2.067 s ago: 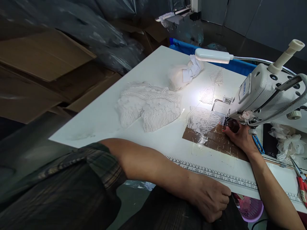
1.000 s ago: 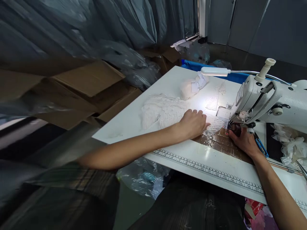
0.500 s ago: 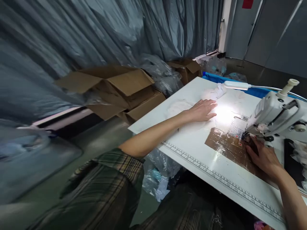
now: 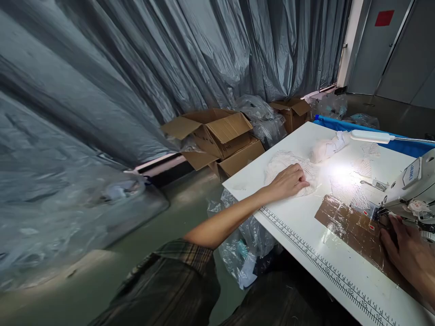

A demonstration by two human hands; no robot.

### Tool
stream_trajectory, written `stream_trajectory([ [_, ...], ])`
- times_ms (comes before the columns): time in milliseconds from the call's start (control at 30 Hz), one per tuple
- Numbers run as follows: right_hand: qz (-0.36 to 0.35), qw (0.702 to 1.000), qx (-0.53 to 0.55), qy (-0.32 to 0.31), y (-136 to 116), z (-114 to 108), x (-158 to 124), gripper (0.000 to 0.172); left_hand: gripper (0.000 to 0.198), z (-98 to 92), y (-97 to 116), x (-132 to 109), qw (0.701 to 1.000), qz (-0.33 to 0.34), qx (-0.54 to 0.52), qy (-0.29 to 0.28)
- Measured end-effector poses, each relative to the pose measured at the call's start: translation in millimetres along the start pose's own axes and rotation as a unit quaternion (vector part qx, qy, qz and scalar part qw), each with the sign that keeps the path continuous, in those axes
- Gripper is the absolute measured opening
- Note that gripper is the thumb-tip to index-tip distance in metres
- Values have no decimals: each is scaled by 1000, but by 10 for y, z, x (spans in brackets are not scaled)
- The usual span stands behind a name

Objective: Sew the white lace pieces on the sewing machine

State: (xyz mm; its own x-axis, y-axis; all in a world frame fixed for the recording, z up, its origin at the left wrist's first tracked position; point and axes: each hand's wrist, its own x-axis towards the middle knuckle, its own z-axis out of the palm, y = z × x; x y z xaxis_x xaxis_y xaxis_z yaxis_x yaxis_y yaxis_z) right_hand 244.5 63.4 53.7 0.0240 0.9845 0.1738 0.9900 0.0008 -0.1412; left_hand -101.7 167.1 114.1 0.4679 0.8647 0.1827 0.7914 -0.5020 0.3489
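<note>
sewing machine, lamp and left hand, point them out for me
Sewing machine (image 4: pixel 410 184), head view, on its white body
Lamp (image 4: pixel 372 136), head view, on its white casing
Left hand (image 4: pixel 288 181), head view, back of the hand

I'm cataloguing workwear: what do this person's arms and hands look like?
The left hand and right hand show no gloves or watch. The left sleeve is dark green plaid with tan lines, ending near the elbow; no right sleeve shows.

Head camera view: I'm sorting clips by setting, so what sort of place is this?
Probably a sewing workshop: a sewing machine stands at a white table marked with a ruler scale, and white lace lies on the tabletop.
</note>
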Motion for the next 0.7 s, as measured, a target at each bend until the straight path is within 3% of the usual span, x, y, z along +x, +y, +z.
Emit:
stream_trajectory([
  [233, 37, 999, 26, -19, -50, -37, 16, 61, 25, -65, 40, -120, 993, 20, -107, 38],
  [333, 40, 997, 61, -14, -15, -132, 23, 55, 23, -66, 251, -149, 973, 35, -218, 68],
  [433, 46, 985, 154, -68, -38, -359, 5, 46, 26, -17, 579, -167, 922, 26, -385, 3],
  [500, 30, 953, 272, -130, -125, -529, -20, 46, 26, 27, 798, -184, 875, 9, -480, -64],
  [567, -39, 883, 426, -195, -261, -653, -44, 60, 26, 67, 964, -189, 834, 0, -539, -113],
  [600, -65, 843, 483, -228, -336, -687, -53, 59, 26, 83, 1016, -177, 826, 2, -549, -129],
  [633, -76, 815, 511, -261, -407, -702, -59, 50, 26, 97, 1043, -147, 828, 13, -542, -142],
  [700, -57, 781, 526, -331, -523, -688, -65, 39, 26, 127, 1034, -15, 863, 60, -477, -157],
])
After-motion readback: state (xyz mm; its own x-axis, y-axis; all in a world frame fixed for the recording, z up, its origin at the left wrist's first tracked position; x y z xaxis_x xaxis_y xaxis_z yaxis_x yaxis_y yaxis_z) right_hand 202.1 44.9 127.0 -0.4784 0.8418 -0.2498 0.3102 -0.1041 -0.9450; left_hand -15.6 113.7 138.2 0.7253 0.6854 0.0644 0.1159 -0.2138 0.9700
